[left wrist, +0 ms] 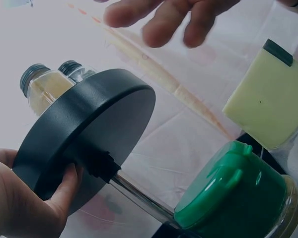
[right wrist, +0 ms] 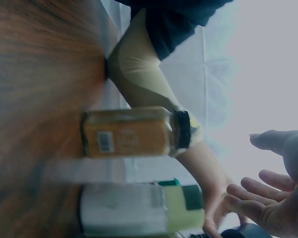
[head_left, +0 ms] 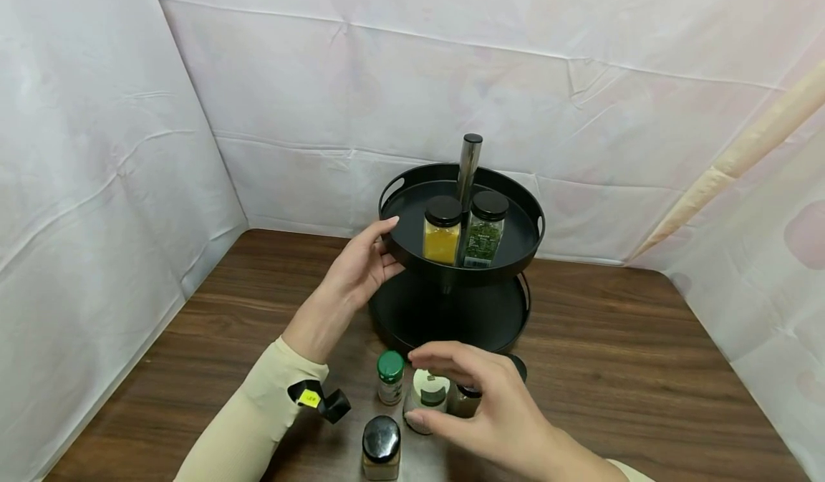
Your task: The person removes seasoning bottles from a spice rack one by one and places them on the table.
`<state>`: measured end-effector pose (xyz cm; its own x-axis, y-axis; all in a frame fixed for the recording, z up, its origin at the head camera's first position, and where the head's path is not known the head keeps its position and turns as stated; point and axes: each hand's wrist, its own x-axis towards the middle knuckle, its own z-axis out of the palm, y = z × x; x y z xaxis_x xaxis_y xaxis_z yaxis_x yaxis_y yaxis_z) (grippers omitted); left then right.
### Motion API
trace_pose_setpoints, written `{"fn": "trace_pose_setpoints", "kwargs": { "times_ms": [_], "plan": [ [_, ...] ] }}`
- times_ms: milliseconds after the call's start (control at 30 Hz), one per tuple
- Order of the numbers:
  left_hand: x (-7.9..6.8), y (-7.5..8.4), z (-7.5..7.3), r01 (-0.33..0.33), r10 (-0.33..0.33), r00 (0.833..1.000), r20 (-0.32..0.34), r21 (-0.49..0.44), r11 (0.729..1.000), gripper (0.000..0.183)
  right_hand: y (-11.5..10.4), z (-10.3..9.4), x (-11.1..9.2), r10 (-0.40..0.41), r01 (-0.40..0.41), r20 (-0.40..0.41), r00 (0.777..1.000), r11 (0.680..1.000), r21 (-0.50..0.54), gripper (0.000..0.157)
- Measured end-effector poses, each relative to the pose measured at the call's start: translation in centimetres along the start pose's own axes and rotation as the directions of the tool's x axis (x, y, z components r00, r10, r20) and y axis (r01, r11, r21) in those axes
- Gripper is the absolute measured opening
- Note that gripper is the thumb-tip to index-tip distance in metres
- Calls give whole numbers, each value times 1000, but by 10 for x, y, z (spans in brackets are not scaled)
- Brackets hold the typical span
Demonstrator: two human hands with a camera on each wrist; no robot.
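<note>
My left hand grips the left rim of the upper tray of a black two-tier turntable rack, thumb at the rim and fingers underneath. On that tray stand a jar of yellow powder and a jar of dried green herbs, both black-lidded. Above the jars in front of the rack hovers my right hand, fingers spread in a loose curve, holding nothing. Below it is a jar with a pale green lid. A green-capped bottle stands to its left.
A black-lidded jar of orange-brown powder stands nearest the front. Another dark-lidded jar is partly hidden behind my right hand. The lower tray sits on the wooden table. White cloth hangs behind and at both sides.
</note>
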<state>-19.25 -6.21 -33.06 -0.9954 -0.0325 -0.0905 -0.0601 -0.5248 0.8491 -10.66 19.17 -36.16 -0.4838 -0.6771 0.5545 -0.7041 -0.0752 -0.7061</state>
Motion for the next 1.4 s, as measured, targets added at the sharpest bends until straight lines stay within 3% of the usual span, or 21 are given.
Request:
{"fn": "trace_pose_setpoints", "kwargs": {
  "times_ms": [433, 767, 1033, 1400],
  "plan": [
    [2, 1, 3, 2, -2, 1000, 9, 8, 1000, 37, -15, -46, 11, 117, -119, -139, 983, 993, -2, 55],
    [0, 1, 1, 7, -7, 1000, 4, -8, 1000, 36, -12, -63, 16, 85, -94, -203, 976, 995, -37, 57],
    [0, 1, -1, 3, -3, 1000, -4, -11, 1000, 27, -12, -88, 30, 67, -104, -267, 961, 986, -127, 56],
    [0, 1, 0, 5, -5, 1000, 3, -13, 1000, 26, -19, -106, 42, 40, -98, -295, 955, 978, -184, 57]
  ]
}}
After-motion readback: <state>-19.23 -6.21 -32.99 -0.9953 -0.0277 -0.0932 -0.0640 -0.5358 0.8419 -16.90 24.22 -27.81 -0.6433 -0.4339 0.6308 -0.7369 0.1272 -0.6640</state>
